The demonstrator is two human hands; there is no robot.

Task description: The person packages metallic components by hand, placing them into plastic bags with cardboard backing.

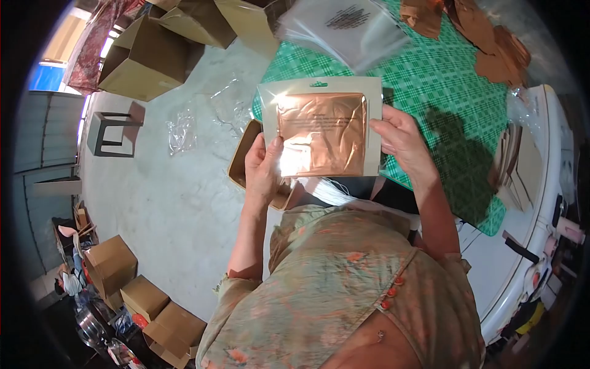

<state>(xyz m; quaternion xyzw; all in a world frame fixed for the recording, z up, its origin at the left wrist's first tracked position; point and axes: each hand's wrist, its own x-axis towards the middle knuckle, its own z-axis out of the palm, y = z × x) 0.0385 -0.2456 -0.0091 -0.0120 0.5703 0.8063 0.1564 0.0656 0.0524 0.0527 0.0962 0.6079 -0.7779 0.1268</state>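
Observation:
A flat package (322, 132) with a shiny copper-coloured pouch, a pale card border and a green-edged hanging slot is held up in front of me. My left hand (263, 167) grips its left edge, thumb on the front. On the right edge, my right hand (402, 138) pinches the card border between thumb and fingers. The fingers behind the package are partly hidden. Behind it lies a green checked tablecloth (455, 111), with a stack of clear plastic bags (344, 27) at its far side.
Brown cloth-like pieces (501, 55) lie at the table's far right, cardboard pieces (519, 166) nearer. Open boxes (147, 58) stand at the upper left, a small stool (114, 134) below. An open box (239, 157) is beside my left hand; more boxes (110, 264) stand lower left.

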